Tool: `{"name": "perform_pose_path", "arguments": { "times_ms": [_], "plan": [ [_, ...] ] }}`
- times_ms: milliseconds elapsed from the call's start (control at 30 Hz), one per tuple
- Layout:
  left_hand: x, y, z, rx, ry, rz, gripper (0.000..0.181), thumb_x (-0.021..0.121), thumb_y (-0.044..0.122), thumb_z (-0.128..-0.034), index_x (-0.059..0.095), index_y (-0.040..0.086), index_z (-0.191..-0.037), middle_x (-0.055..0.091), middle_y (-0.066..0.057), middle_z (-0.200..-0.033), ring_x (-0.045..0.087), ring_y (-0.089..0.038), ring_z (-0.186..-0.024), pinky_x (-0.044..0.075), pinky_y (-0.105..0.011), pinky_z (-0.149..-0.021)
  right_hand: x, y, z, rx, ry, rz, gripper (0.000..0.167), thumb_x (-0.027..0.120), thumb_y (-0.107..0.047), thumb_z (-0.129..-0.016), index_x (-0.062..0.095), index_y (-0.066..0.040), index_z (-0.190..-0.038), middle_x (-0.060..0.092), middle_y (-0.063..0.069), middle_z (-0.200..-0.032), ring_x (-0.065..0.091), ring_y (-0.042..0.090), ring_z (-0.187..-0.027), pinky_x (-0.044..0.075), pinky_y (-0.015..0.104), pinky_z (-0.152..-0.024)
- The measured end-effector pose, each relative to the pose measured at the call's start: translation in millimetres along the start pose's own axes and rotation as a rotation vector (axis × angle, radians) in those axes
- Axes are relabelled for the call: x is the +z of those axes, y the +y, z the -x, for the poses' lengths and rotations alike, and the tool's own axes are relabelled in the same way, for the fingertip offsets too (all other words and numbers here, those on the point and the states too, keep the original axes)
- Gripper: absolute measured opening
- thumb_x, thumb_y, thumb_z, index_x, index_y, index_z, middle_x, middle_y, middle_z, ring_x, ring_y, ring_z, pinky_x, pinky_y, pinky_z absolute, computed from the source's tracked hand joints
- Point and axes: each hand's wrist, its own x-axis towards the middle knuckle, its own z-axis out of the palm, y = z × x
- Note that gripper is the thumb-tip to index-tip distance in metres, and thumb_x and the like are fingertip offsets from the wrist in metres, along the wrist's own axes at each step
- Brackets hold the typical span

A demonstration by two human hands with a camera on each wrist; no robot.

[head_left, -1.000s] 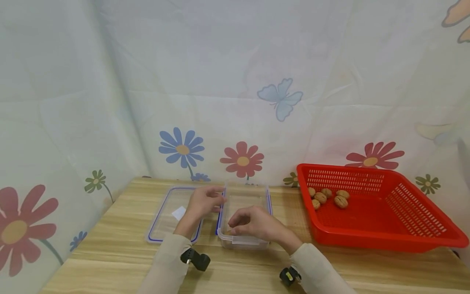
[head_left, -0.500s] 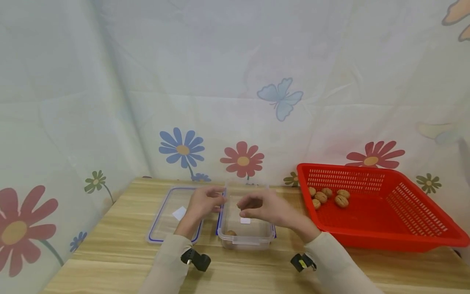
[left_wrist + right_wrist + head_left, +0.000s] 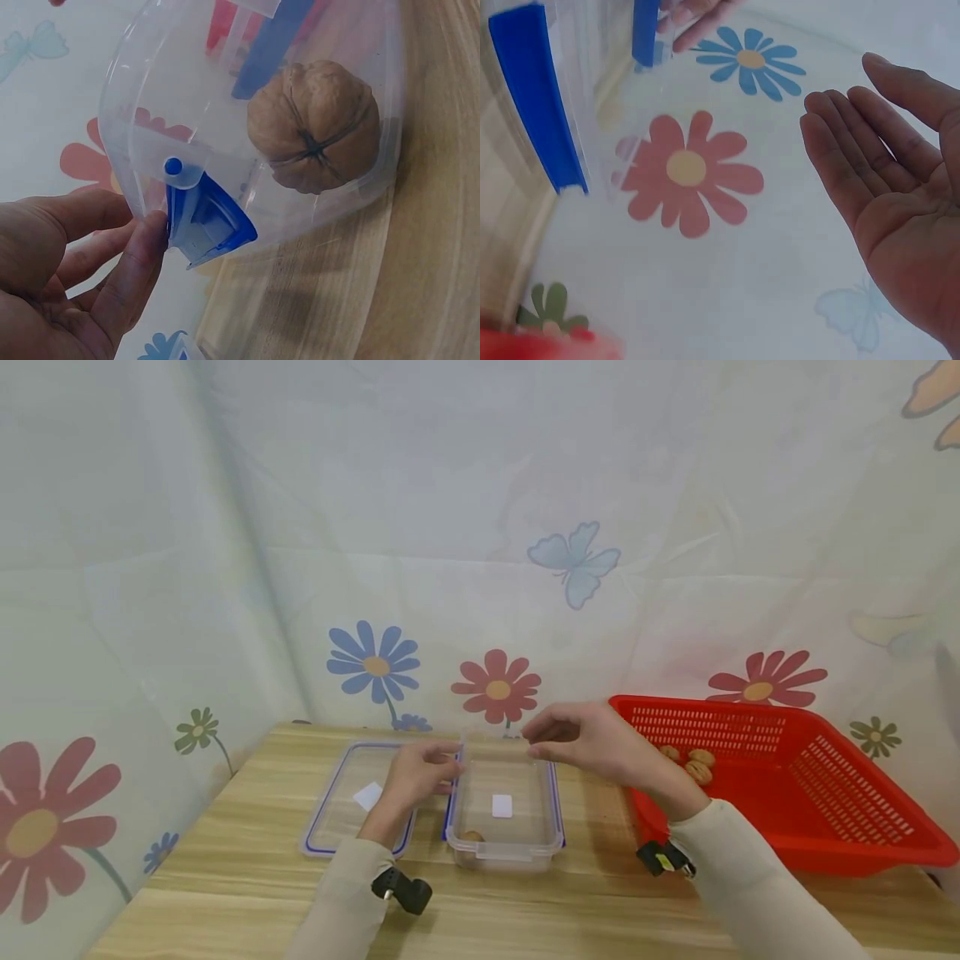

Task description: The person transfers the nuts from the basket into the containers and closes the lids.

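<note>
A clear plastic food container (image 3: 504, 852) with blue side latches stands uncovered on the table. One walnut (image 3: 315, 127) lies inside, at the near left corner. My left hand (image 3: 420, 772) rests at the container's left side, its loosely bent fingers touching the wall beside a blue latch (image 3: 210, 217). My right hand (image 3: 592, 743) is raised between the container and the red basket (image 3: 750, 847), and the right wrist view shows its palm (image 3: 900, 217) holding nothing. Several walnuts (image 3: 699, 772) lie at the basket's left end, partly hidden behind the right hand and wrist.
The container's clear lid (image 3: 330, 847), edged in blue, lies flat to the left, with a white label (image 3: 367, 795) on it. A second white label (image 3: 502, 806) shows in the container. Behind the wooden table (image 3: 247, 877) hangs a flowered cloth (image 3: 420, 527).
My right hand has risen from the container's near left corner and moved right toward the basket, uncovering the walnut there. My left hand stays at the container's side.
</note>
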Motion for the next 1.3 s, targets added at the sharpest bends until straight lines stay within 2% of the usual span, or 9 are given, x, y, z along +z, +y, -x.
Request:
{"name": "perform_pose_path", "arguments": {
  "times_ms": [200, 467, 600, 733, 1000, 1300],
  "plan": [
    [0.9, -0.3, 0.7, -0.001, -0.001, -0.003, 0.036, 0.077, -0.003, -0.0933, 0.073, -0.004, -0.129, 0.076, -0.018, -0.106, 0.076, -0.025, -0.085, 0.067, -0.044, -0.080, -23, 8, 5.9, 0.041, 0.049, 0.049, 0.029, 0.082, -0.019, -0.096, 0.077, -0.010, -0.123, 0.077, 0.001, -0.113, 0.074, 0.020, -0.103, 0.063, 0.039, -0.096],
    [1.2, -2.3, 0.4, 0.004, 0.002, -0.012, 0.036, 0.077, -0.003, -0.0935, 0.073, -0.004, -0.129, 0.077, -0.018, -0.106, 0.076, -0.025, -0.085, 0.068, -0.043, -0.078, -48, 21, 17.1, 0.067, 0.071, 0.063, 0.029, 0.079, -0.017, -0.099, 0.075, -0.008, -0.126, 0.077, 0.004, -0.114, 0.073, 0.022, -0.102, 0.062, 0.025, -0.091],
    [1.1, -1.2, 1.2, 0.003, 0.004, -0.015, 0.036, 0.077, -0.003, -0.0937, 0.073, -0.004, -0.130, 0.076, -0.018, -0.105, 0.076, -0.026, -0.087, 0.068, -0.041, -0.077, -58, 27, 22.0, 0.073, 0.083, 0.098, 0.029, 0.078, -0.020, -0.100, 0.074, -0.008, -0.126, 0.077, 0.004, -0.116, 0.073, 0.022, -0.105, 0.061, 0.024, -0.092],
    [1.4, 0.3, 1.8, 0.000, 0.006, -0.019, 0.036, 0.077, -0.001, -0.0947, 0.073, -0.003, -0.130, 0.076, -0.018, -0.106, 0.076, -0.026, -0.088, 0.068, -0.037, -0.075, -67, 34, 24.7, 0.098, 0.097, 0.149, 0.029, 0.078, -0.021, -0.100, 0.075, -0.010, -0.126, 0.077, 0.004, -0.116, 0.072, 0.023, -0.105, 0.062, 0.029, -0.092],
    [0.6, 1.9, 3.5, -0.007, 0.007, -0.022, 0.034, 0.076, 0.001, -0.0963, 0.073, -0.003, -0.130, 0.076, -0.018, -0.107, 0.076, -0.026, -0.090, 0.068, -0.038, -0.076, -87, 44, 30.9, 0.171, 0.097, 0.195, 0.034, 0.077, -0.022, -0.101, 0.072, -0.009, -0.131, 0.075, 0.007, -0.122, 0.071, 0.028, -0.110, 0.061, 0.049, -0.099],
    [0.8, 0.9, 1.4, -0.010, 0.015, -0.017, 0.035, 0.077, 0.000, -0.0950, 0.073, -0.003, -0.130, 0.076, -0.017, -0.105, 0.076, -0.025, -0.086, 0.068, -0.035, -0.073, -110, 60, 36.4, 0.219, 0.099, 0.253, 0.041, 0.078, -0.028, -0.100, 0.070, -0.007, -0.134, 0.073, 0.012, -0.127, 0.069, 0.031, -0.114, 0.060, 0.054, -0.100]
  ]
}}
